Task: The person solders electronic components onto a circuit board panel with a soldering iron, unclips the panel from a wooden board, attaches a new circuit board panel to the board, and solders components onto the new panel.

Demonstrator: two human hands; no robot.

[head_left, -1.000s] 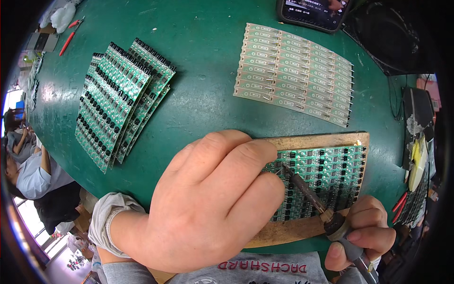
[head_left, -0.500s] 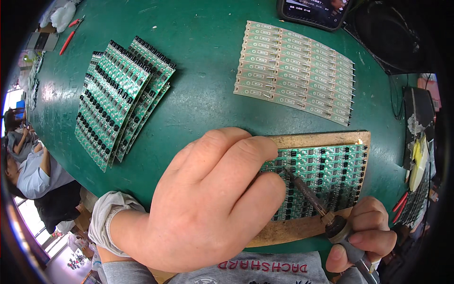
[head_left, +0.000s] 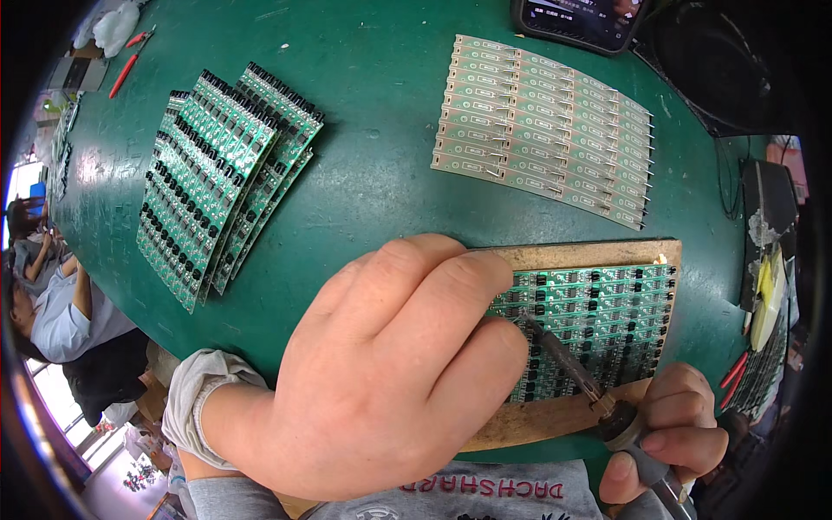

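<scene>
A green circuit board panel [head_left: 611, 303], set with rows of small black parts, lies on a brown wooden board [head_left: 589, 255]. My right hand [head_left: 680, 429] grips a soldering iron [head_left: 565, 357] by its dark handle. The iron slants up and left, its tip at the panel's left part, close to my left fingertips. My left hand [head_left: 390, 373] covers the panel's left end with its fingers curled and pressed together. Whatever those fingers pinch is hidden behind the hand.
Stacked green panels [head_left: 195, 191] lie at the left. A pale panel [head_left: 542, 130] with pins poking up lies behind the wooden board. A phone [head_left: 581, 24] stands at the back. Red-handled pliers [head_left: 126, 73] lie far left, another red-handled tool [head_left: 733, 371] right. People sit beyond the left edge.
The whole view has shifted very slightly. The iron and both hands keep almost the same pose, the left hand a touch further right.
</scene>
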